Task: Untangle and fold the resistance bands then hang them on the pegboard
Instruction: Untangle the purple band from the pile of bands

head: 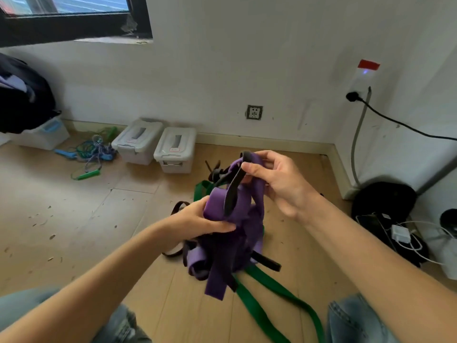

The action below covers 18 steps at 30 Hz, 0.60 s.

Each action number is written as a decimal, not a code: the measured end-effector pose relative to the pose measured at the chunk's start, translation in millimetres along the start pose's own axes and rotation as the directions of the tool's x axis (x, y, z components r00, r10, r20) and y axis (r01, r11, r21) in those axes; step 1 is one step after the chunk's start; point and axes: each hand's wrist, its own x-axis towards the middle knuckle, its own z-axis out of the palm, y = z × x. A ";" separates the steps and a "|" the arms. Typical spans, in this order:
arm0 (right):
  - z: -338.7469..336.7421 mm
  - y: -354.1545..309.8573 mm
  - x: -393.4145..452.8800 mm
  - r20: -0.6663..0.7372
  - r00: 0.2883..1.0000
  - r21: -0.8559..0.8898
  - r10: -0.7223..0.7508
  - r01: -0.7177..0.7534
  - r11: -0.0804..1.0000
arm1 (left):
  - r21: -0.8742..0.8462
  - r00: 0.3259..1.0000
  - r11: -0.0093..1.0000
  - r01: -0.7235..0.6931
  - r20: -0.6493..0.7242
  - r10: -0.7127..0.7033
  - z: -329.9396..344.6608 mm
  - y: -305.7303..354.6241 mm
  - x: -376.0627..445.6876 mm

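Note:
A tangled bundle of resistance bands hangs above the wooden floor in the middle of the view. The purple band (231, 233) makes up most of the knot, with a narrow black band (231, 194) threaded through it. My left hand (197, 220) grips the purple band at the middle of the tangle from the left. My right hand (277, 179) pinches the top loop of the purple and black bands and holds it up. A green band (269, 293) trails from under the bundle along the floor toward my knees. No pegboard is in view.
Two lidded white plastic boxes (158, 147) stand by the wall, with jump ropes (91, 154) lying left of them. A dark bag (22, 95) sits on another box at far left. Chargers, cables (400, 233) and a black round object lie at right.

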 end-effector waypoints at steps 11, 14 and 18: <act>-34.4 17.8 8.6 -0.153 0.987 -0.766 0.045 -0.147 0.626 | -0.420 0.885 0.822 -0.385 -0.420 0.200 -36.3 31.6 -6.6; -15.2 4.0 -5.3 0.067 0.983 -0.474 0.173 -0.121 0.872 | -0.511 0.869 0.754 -0.414 -0.468 0.161 -37.6 34.2 -7.0; 3.4 9.7 -19.1 0.307 0.894 -0.318 0.325 -0.226 0.921 | -0.527 0.904 0.767 -0.367 -0.398 0.159 -36.1 34.9 -7.8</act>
